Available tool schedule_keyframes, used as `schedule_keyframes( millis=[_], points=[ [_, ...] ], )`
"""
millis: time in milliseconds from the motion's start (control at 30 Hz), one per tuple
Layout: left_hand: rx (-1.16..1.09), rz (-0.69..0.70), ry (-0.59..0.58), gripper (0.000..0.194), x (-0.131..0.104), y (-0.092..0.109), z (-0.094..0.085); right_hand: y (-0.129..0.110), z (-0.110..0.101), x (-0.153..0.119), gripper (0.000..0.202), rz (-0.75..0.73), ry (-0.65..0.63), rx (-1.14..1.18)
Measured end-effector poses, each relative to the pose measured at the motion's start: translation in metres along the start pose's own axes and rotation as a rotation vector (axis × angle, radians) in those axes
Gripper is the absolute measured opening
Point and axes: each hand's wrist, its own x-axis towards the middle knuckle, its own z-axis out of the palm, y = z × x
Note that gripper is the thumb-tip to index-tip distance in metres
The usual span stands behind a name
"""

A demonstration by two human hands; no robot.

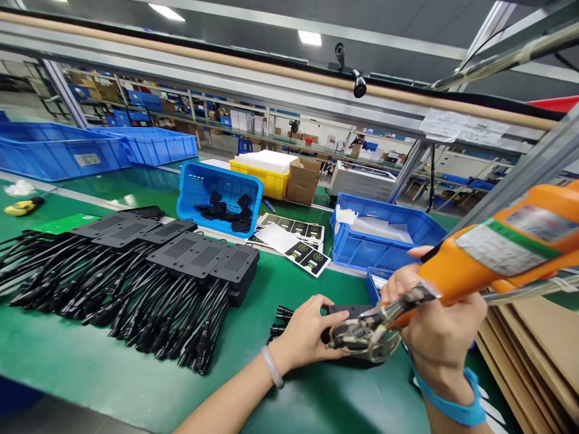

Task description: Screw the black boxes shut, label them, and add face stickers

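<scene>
My left hand [307, 331] grips the near left side of a black plastic box [353, 310] on the green bench, thumb and fingers closed on it. My right hand [438, 319] is wrapped around an orange power screwdriver [488, 253], tilted down to the left. Its metal nose and wiry mechanism [362, 337] sit over the box, hiding much of it; whether the tip touches is unclear. Black cable ends [283, 319] stick out on the box's left, partly behind my left hand. Further left lie several similar black boxes [185, 250] in rows, their connector cables [181, 319] hanging toward me.
Behind the boxes, a tipped blue basket [260, 193] holds black parts. Printed label sheets [312, 259] lie beside it. A blue bin [384, 253] with white sheets stands at back right, cardboard [538, 343] at right. A metal frame [271, 90] crosses above the bench.
</scene>
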Motion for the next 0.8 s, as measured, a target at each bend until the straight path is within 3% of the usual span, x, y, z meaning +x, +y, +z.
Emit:
schedule_keyframes(
  millis=[133, 233, 333, 467, 567, 633, 800],
  points=[
    [-0.006, -0.103, 0.077, 0.078, 0.004, -0.023, -0.018, -0.027, -0.013, 0.041, 0.022, -0.098, 0.109, 0.098],
    [0.02, -0.178, 0.111, 0.069, 0.006, -0.047, -0.028, -0.036, -0.025, 0.068, 0.014, -0.156, 0.162, 0.019],
    [0.048, -0.214, 0.112, 0.053, 0.005, -0.057, -0.029, -0.027, -0.035, 0.077, 0.011, -0.15, 0.176, -0.046],
    [0.024, -0.145, 0.073, 0.042, 0.003, -0.038, -0.023, 0.002, -0.043, 0.072, 0.012, -0.146, 0.154, -0.148],
    [-0.057, -0.023, -0.072, 0.068, 0.001, -0.016, -0.016, 0.022, -0.046, 0.067, 0.024, -0.112, 0.164, -0.18],
    [-0.066, 0.021, -0.153, 0.076, 0.0, -0.007, -0.01, 0.032, -0.048, 0.065, 0.029, -0.097, 0.17, -0.179],
    [0.021, 0.018, -0.191, 0.061, -0.002, -0.001, -0.002, 0.047, -0.055, 0.059, 0.033, -0.077, 0.14, -0.193]
  ],
)
